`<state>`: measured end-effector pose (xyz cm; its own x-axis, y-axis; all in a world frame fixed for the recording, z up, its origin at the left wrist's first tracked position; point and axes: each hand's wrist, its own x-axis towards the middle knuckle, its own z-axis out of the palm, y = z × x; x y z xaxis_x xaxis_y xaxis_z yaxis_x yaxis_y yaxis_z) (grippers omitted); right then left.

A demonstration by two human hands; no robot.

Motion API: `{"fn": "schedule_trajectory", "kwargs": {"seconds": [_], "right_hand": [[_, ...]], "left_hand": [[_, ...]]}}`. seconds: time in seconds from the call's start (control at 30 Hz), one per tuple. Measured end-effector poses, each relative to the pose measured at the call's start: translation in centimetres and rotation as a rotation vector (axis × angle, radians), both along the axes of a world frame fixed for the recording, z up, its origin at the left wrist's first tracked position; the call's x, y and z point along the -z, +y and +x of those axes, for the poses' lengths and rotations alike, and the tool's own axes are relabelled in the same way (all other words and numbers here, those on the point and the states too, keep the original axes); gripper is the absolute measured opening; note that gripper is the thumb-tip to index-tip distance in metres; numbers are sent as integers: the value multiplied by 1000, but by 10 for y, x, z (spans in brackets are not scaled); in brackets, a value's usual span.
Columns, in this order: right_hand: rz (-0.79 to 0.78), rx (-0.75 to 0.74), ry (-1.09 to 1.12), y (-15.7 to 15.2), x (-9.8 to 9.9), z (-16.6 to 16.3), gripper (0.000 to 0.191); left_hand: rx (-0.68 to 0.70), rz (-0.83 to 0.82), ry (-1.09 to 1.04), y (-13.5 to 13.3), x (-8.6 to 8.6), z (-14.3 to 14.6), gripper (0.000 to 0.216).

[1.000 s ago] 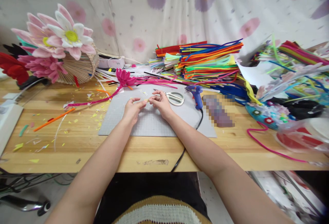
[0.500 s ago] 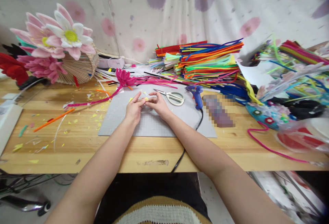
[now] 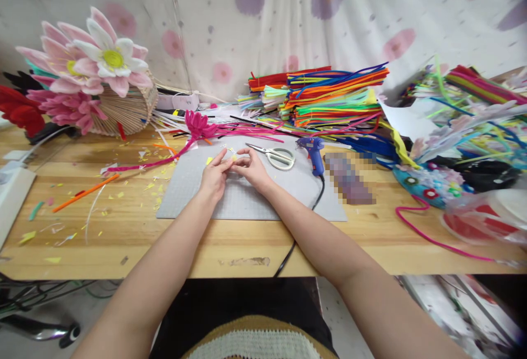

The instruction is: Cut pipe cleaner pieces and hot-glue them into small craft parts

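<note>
Over the grey cutting mat (image 3: 185,200), my left hand (image 3: 214,177) and my right hand (image 3: 252,170) meet at the fingertips. Both are pinched on a small yellow piece (image 3: 234,158), mostly covered by the fingers, so its kind does not show. Scissors with pale handles (image 3: 280,158) lie just beyond my right hand, blades pointing left. A blue glue gun (image 3: 315,156) rests farther right on the mat, its black cord (image 3: 319,197) running toward the table's front edge. Behind my left hand are a yellow scrap (image 3: 209,161) and a magenta pipe-cleaner flower (image 3: 199,125) on a long stem.
Bundles of coloured pipe cleaners (image 3: 335,98) are stacked at the back. Pink and white fuzzy flowers (image 3: 105,60) stand at the left in a woven basket (image 3: 127,106). An orange stick (image 3: 85,192) and scraps litter the left. At right lies a magenta pipe cleaner (image 3: 436,241).
My hands stay in nearly the same place, with only slight finger movement around the small yellow piece. The things on the table have not moved.
</note>
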<state>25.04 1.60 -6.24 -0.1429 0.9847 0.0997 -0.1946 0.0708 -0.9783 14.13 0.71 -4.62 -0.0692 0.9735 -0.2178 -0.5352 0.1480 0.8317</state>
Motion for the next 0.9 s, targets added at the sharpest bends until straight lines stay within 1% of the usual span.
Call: {"fn": "schedule_trajectory", "kwargs": {"seconds": [0.1, 0.23, 0.3, 0.47, 0.53, 0.63, 0.73, 0.9], "right_hand": [[10, 13, -4, 0, 1, 1, 44], [15, 10, 14, 1, 3, 3, 42], [12, 0, 23, 1, 3, 3, 43], [-3, -3, -22, 1, 2, 3, 44], [8, 48, -61, 1, 1, 4, 46], [72, 154, -100, 1, -2, 6, 46], [122, 185, -121, 2, -3, 9, 43], [137, 232, -124, 2, -5, 8, 31]], "left_hand": [[12, -20, -3, -1, -2, 2, 49], [5, -71, -18, -4, -7, 3, 31], [-5, -77, -15, -5, -8, 3, 27], [-11, -51, 50, -4, -3, 1, 40], [-25, -21, 91, -3, -1, 0, 45], [-54, 2, 179, -4, 1, 1, 50], [-47, 1, 251, -5, 1, 2, 51], [-44, -7, 306, -5, 3, 3, 47]]}}
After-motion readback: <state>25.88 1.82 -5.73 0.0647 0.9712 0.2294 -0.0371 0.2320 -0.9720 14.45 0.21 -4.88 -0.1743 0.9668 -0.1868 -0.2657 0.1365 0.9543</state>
